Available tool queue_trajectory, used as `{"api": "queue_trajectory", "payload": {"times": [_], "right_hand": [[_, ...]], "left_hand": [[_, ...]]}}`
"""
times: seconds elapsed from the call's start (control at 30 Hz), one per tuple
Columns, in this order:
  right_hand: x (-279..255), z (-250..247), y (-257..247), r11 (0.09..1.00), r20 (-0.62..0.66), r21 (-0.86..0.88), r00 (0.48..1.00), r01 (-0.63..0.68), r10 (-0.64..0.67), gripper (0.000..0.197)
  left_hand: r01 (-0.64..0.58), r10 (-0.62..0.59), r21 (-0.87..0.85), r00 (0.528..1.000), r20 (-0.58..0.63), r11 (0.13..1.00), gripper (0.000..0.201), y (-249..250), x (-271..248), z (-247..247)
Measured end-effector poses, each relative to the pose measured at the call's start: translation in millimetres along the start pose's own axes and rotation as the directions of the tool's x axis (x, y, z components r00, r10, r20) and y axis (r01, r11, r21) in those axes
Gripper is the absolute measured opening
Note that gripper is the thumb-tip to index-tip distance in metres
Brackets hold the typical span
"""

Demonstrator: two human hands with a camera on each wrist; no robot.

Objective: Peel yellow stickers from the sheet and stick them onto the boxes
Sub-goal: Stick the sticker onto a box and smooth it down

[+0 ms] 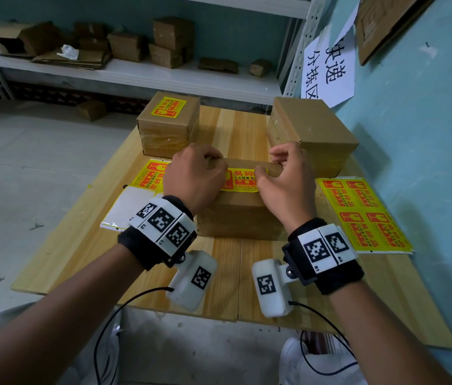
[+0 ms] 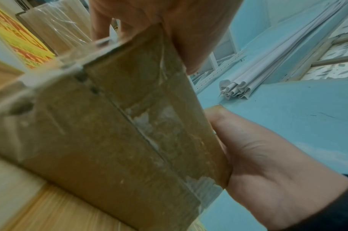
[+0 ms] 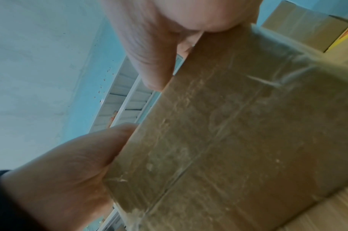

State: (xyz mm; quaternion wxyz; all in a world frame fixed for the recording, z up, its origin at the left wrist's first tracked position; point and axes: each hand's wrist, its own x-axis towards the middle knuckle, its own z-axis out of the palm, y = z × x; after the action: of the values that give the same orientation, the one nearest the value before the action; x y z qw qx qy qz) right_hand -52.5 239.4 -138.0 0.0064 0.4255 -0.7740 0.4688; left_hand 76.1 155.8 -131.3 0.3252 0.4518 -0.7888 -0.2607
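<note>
A brown cardboard box [image 1: 238, 215] sits mid-table with a yellow sticker [image 1: 243, 179] on its top face. My left hand [image 1: 194, 176] grips its left end and my right hand [image 1: 286, 176] its right end. Both hands curl their fingers over the far top edge, with the thumbs on the near side. In the left wrist view my fingers [image 2: 189, 31] and thumb [image 2: 248, 148] clamp the box [image 2: 119, 132]. The right wrist view shows the same hold on the box [image 3: 238, 125]. A full sticker sheet [image 1: 363, 212] lies to the right. A partly peeled sheet [image 1: 133, 201] lies to the left.
A box [image 1: 168, 129] at the back left carries a yellow sticker [image 1: 168, 107]. A plain box [image 1: 311, 129] stands at the back right against the blue wall [image 1: 413, 134]. The wooden table [image 1: 227, 273] shows bare planks near me. Shelves with cardboard boxes run behind.
</note>
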Motion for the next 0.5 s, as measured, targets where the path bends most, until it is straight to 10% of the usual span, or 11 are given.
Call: {"api": "queue_trajectory", "payload": {"times": [0.5], "right_hand": [[7.1,-12.2,6.2,0.948,0.08,0.269,0.985,-0.169,0.153,0.031]], "left_hand": [[0.144,-0.116,-0.26,0.986,0.119,0.955,0.027,-4.2,2.4,-17.5]]}}
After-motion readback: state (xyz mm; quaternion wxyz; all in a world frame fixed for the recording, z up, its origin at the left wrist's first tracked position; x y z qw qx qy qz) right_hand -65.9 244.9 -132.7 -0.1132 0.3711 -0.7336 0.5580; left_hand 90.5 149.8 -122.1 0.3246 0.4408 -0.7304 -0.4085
